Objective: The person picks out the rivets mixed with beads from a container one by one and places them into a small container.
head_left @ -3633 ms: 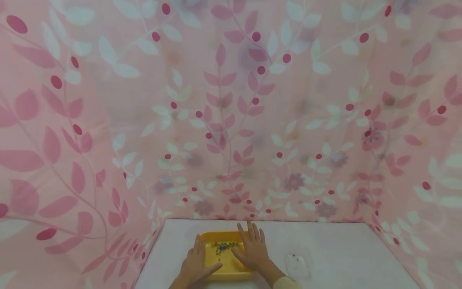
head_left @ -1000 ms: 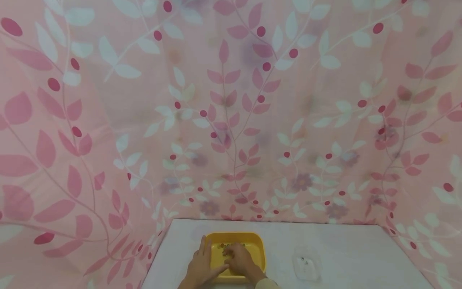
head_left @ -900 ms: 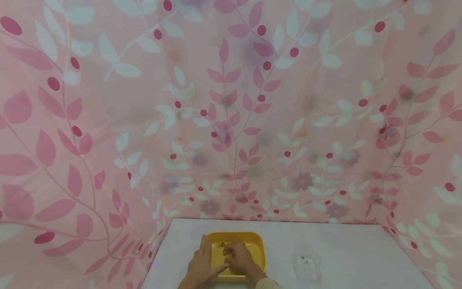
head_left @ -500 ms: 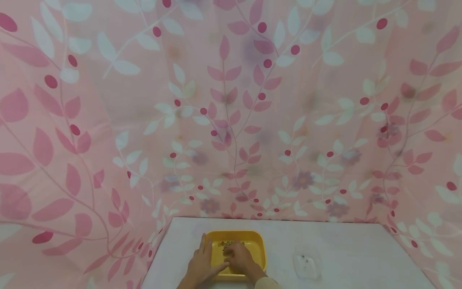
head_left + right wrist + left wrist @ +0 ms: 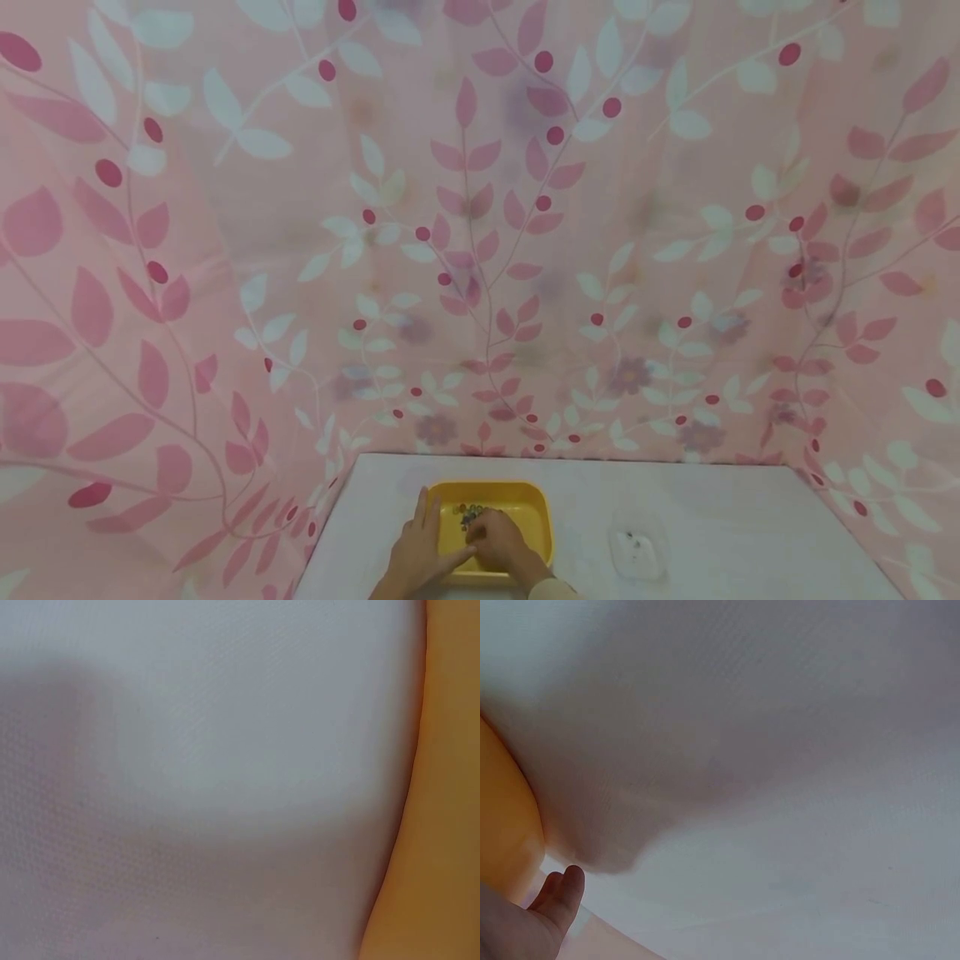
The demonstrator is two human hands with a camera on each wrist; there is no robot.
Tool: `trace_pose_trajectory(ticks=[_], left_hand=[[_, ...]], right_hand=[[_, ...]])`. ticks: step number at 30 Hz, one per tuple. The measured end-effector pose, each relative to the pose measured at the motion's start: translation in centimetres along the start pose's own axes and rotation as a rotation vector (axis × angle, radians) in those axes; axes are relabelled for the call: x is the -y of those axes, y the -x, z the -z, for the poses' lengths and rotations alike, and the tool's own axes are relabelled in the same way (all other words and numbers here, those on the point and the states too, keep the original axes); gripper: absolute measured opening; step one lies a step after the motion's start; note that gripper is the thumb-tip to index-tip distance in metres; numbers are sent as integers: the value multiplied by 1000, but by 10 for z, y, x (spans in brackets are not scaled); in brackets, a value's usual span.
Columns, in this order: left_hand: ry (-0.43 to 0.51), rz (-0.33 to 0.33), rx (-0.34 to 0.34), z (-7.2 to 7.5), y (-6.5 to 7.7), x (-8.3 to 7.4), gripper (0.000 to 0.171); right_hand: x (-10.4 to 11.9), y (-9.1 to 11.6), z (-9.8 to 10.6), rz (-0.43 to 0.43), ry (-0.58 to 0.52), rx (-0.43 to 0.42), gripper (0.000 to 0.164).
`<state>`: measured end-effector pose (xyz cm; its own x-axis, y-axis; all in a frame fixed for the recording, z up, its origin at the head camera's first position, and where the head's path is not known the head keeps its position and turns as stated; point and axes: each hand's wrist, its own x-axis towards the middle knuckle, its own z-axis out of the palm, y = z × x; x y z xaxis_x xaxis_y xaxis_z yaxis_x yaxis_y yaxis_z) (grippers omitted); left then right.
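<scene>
beads [image 5: 468, 517] near right fingers [image 5: 480, 527], less hidden now

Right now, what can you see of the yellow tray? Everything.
The yellow tray is a shallow rounded rectangle, seemingly plastic, with raised walls, lying flat on the white table. Small beads, some bluish, sit mostly in its far half. The left-hand grip lies along its left edge, seemingly touching; the right-hand grip is over its interior, fingertip contact unclear.

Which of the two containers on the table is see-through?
The clear container on the right. The other, the yellow tray, is opaque, with the left hand at its side and the right hand over it.
</scene>
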<state>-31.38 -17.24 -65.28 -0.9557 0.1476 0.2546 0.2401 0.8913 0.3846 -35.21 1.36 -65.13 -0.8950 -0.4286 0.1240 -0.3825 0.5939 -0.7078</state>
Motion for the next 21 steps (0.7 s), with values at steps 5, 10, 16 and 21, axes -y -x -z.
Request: trace_pose_trajectory(ticks=[5,10,16,21], left_hand=[[1,7,6,3,1,-2,115],[11,27,20,3,2,-3,115],[9,38,37,3,0,-3,114],[6,36,40,4,0,-3,113]], right_hand=[[1,2,0,-19,-23,-1,7],[2,5,2,-34,-38,-13,9],[-1,4,2,-59,-65,-24,12],[-5,3,-1,-92,-108,-29,14]])
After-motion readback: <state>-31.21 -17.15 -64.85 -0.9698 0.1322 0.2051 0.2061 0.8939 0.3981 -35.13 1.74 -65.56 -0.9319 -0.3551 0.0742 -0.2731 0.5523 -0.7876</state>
